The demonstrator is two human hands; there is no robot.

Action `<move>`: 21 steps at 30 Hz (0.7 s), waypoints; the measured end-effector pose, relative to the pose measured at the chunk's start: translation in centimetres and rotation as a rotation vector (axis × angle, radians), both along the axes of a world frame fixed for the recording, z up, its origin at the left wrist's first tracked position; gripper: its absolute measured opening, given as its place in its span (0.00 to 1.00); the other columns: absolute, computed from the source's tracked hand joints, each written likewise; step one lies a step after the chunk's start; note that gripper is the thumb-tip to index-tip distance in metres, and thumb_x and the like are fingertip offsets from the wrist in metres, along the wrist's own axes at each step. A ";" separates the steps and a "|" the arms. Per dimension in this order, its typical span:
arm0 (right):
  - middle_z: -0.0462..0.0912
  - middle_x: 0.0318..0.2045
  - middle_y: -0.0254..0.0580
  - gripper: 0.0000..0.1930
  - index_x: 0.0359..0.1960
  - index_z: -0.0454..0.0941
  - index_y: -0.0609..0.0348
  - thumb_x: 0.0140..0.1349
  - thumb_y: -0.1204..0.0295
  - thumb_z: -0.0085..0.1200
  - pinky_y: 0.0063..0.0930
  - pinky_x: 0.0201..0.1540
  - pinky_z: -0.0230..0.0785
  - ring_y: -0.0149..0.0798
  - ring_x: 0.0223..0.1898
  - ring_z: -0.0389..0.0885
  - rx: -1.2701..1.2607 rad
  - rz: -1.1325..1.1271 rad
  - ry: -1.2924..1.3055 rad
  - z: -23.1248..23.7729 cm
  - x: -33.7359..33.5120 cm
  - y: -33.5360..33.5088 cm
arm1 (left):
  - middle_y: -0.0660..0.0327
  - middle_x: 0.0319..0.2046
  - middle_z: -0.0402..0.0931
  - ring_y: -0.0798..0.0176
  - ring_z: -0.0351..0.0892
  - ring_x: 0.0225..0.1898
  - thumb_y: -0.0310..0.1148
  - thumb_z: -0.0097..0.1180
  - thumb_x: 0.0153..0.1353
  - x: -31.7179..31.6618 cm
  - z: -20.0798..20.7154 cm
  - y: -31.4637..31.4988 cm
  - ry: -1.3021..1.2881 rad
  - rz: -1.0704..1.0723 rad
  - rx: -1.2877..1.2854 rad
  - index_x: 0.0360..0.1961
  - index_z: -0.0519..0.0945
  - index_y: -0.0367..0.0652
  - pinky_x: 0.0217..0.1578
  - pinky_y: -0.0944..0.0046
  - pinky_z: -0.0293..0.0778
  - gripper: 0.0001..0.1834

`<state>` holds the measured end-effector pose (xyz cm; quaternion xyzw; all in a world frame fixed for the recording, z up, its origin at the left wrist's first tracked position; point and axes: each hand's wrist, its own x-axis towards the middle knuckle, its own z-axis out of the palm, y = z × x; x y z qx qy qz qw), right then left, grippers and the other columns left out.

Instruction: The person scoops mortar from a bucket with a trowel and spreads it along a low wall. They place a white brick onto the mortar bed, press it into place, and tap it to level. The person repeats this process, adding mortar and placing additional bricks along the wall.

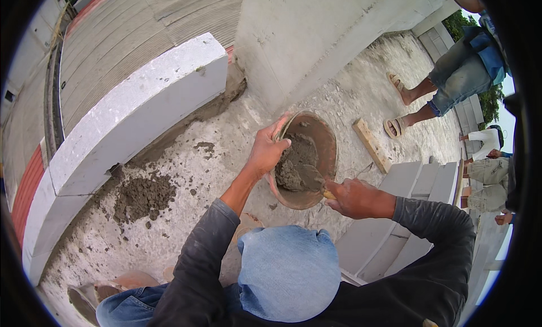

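Observation:
A round bucket (326, 141), its inside smeared with cement, stands tilted a little on the rough floor in front of me. Grey wet mortar (302, 152) lies in it. With my left hand (266, 151) I grip the bucket's left rim, thumb over the edge. My right hand (358, 198) is closed round the yellowish handle of a trowel (310, 177). The trowel's blade rests in the mortar near the right side of the bucket, partly covered by it.
A low wall of pale blocks (141, 95) curves along the left, with spilled mortar (144, 198) beside it. Grey blocks (389, 214) are stacked at right, near a wooden plank (371, 145). A person in sandals (457, 73) stands beyond; other people (488, 177) are farther right.

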<state>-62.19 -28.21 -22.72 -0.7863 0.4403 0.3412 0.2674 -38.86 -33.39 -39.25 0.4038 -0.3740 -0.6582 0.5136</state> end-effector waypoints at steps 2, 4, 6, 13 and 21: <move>0.84 0.33 0.57 0.24 0.63 0.70 0.66 0.74 0.62 0.57 0.54 0.40 0.79 0.61 0.33 0.87 -0.196 0.203 0.059 2.8 0.6 0.7 | 0.61 0.71 0.75 0.67 0.75 0.67 0.14 0.52 0.60 -0.2 0.7 1.2 -0.050 -0.004 0.035 0.78 0.69 0.41 0.67 0.64 0.70 0.41; 0.84 0.32 0.54 0.25 0.64 0.70 0.64 0.73 0.63 0.57 0.49 0.36 0.79 0.55 0.32 0.88 -0.409 0.354 0.062 4.8 1.5 0.5 | 0.58 0.74 0.72 0.66 0.73 0.70 0.13 0.49 0.59 -0.3 1.3 2.2 -0.130 0.053 -0.097 0.78 0.70 0.41 0.66 0.65 0.71 0.41; 0.82 0.35 0.50 0.23 0.64 0.71 0.61 0.71 0.67 0.58 0.44 0.32 0.76 0.49 0.31 0.87 -0.652 0.397 0.168 5.9 2.5 -0.8 | 0.53 0.79 0.65 0.59 0.67 0.76 0.16 0.50 0.59 0.2 2.1 3.5 -0.283 0.155 -0.108 0.78 0.70 0.47 0.73 0.56 0.63 0.42; 0.78 0.37 0.55 0.18 0.58 0.72 0.61 0.72 0.64 0.55 0.53 0.34 0.71 0.59 0.33 0.82 -0.550 0.195 -0.308 4.2 0.6 -2.4 | 0.51 0.72 0.74 0.63 0.80 0.63 0.14 0.48 0.56 8.1 3.9 6.0 -0.418 0.361 -0.057 0.78 0.69 0.47 0.60 0.64 0.73 0.45; 0.74 0.26 0.52 0.12 0.47 0.73 0.64 0.73 0.65 0.48 0.50 0.34 0.67 0.57 0.28 0.76 -0.233 -0.047 -0.629 -5.0 0.0 -6.6 | 0.62 0.63 0.81 0.74 0.78 0.47 0.14 0.46 0.56 22.5 10.0 17.4 -0.483 0.170 0.271 0.79 0.69 0.48 0.51 0.67 0.76 0.45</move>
